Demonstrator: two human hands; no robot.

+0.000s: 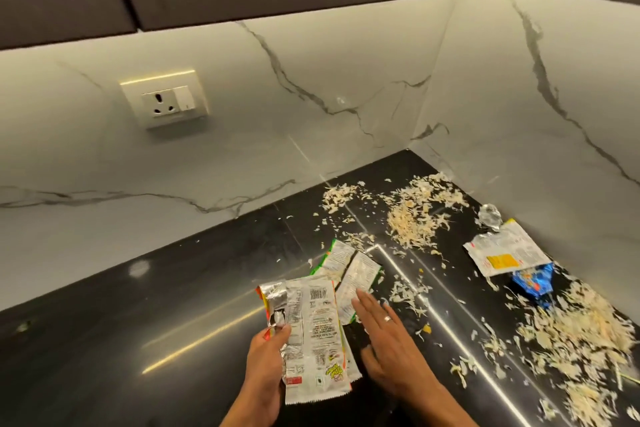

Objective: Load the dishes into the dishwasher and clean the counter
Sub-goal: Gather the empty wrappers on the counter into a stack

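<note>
L hand (265,362) fingers grip wrappers (311,333); R hand (382,340) flat, fingers straight on counter (145,322)

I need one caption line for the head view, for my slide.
Left hand holds empty wrappers while right hand reaches toward another wrapper on the littered counter.

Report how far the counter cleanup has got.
Done: little shows as finished. In hand: the left hand grips a wrapper; the open right hand touches a wrapper on the counter. Left: the white packet, blue wrapper and shreds. No dishes or dishwasher in view.
</note>
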